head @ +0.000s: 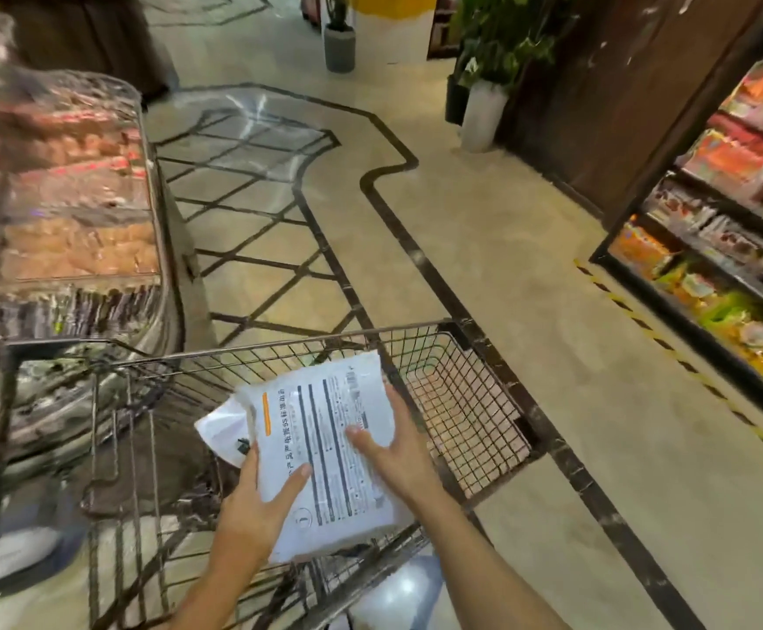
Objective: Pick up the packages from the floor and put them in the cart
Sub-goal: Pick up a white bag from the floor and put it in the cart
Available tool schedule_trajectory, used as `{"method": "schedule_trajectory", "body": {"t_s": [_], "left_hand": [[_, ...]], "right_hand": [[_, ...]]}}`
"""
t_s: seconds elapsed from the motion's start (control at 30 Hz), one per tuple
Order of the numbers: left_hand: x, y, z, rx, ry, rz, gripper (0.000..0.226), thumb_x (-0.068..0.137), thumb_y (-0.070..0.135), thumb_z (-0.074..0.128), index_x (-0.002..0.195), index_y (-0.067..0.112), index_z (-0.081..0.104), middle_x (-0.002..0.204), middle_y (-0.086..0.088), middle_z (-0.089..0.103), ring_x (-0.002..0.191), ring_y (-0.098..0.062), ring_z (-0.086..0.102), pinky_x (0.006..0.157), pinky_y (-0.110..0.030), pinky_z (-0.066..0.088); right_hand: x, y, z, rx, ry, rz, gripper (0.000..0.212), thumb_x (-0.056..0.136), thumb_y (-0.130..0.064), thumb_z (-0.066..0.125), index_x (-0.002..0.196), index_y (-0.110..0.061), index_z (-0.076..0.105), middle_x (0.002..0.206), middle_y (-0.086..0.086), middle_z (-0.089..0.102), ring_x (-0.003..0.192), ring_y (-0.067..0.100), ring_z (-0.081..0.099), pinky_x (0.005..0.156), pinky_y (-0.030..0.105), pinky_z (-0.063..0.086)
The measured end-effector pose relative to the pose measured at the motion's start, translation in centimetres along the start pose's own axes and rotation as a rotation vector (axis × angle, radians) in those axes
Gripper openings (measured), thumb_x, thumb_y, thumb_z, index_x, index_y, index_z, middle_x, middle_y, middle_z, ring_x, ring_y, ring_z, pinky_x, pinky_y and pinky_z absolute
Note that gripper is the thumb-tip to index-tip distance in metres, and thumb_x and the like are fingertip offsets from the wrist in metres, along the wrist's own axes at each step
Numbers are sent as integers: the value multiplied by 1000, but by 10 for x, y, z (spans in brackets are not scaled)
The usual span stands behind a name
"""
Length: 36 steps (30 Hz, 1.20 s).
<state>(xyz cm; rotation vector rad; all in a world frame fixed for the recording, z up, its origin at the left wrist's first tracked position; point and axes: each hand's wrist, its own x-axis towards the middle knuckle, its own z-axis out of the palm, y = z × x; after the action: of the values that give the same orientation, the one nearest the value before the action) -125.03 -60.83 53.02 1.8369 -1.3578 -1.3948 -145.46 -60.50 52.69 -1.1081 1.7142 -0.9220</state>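
My left hand (252,511) and right hand (400,452) share one grip on a white package (325,447): left thumb laid across its printed face, right fingers spread flat along its right edge. I hold it tilted above the wire cart (475,402), inside the rim, whose mesh floor lies bare to the right. Left of the cart stands a glass display case (75,197), close by. To the right, open marble floor (552,288) runs to the stocked shelves (734,220).
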Motion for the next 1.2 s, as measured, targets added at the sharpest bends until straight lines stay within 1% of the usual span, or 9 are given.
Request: {"method": "schedule_trajectory", "body": {"t_s": [0.1, 0.2, 0.3, 0.4, 0.53, 0.73, 0.83, 1.03, 1.2], "left_hand": [[19, -8, 18, 35, -27, -90, 80, 91, 57, 71, 160, 36, 36, 132, 5, 65, 114, -25, 62, 97, -40, 47], [44, -14, 45, 64, -42, -159, 105, 80, 81, 64, 166, 40, 18, 159, 4, 49, 142, -29, 52, 112, -45, 40], [73, -23, 84, 82, -77, -235, 131, 60, 101, 53, 166, 43, 2, 164, 1, 45, 133, -28, 59, 105, -40, 47], [96, -17, 120, 92, -114, -246, 123, 65, 93, 62, 166, 41, 14, 161, 4, 49, 135, -23, 58, 110, -41, 47], [112, -12, 152, 68, -86, -311, 86, 93, 38, 77, 164, 26, 30, 169, 1, 33, 156, -25, 31, 124, -42, 28], [133, -37, 146, 86, 122, -390, 68, 97, 24, 74, 157, 19, 43, 160, -4, 48, 146, -29, 47, 121, -43, 37], [140, -58, 138, 92, 83, -429, 63, 98, 12, 71, 155, 15, 44, 142, 3, 54, 136, -27, 54, 115, -41, 41], [122, -62, 119, 116, 34, -464, 73, 98, 26, 73, 162, 22, 37, 166, -4, 40, 152, -26, 38, 122, -44, 33], [93, -28, 70, 352, 150, -340, 70, 97, 34, 72, 159, 19, 42, 158, 1, 49, 143, -23, 50, 118, -38, 37]], "right_hand": [[30, 23, 0, -11, -84, 78, 90, 71, -84, 70, 147, -63, 27, 150, -14, 49, 136, 16, 53, 114, 55, 46], [62, 49, -10, 2, -186, 127, 80, 84, -64, 75, 148, -58, 29, 144, -12, 54, 131, 16, 57, 111, 46, 48], [93, 83, -28, -14, -216, 190, 82, 84, -66, 75, 154, -49, 35, 146, -12, 58, 131, 15, 60, 111, 51, 51], [124, 123, -50, -50, -222, 211, 81, 80, -76, 73, 150, -56, 37, 143, -11, 59, 127, 12, 63, 102, 49, 58], [155, 151, -61, -157, -291, 224, 89, 82, -76, 68, 158, -49, 31, 150, -13, 47, 134, 12, 52, 109, 52, 52], [186, 149, -34, -141, -408, 225, 72, 97, -47, 70, 153, -52, 24, 138, -28, 42, 133, 7, 44, 118, 49, 43], [204, 177, -13, -183, -466, 225, 93, 89, -60, 73, 164, -48, 18, 162, -9, 34, 149, 18, 35, 124, 54, 34], [224, 255, 3, -216, -537, 300, 109, 69, -91, 64, 160, -52, 18, 164, -3, 39, 151, 29, 41, 115, 62, 45], [196, 117, -14, -440, -666, 178, 94, 96, -64, 60, 168, -36, 6, 174, 6, 16, 160, 33, 21, 127, 52, 26]]}}
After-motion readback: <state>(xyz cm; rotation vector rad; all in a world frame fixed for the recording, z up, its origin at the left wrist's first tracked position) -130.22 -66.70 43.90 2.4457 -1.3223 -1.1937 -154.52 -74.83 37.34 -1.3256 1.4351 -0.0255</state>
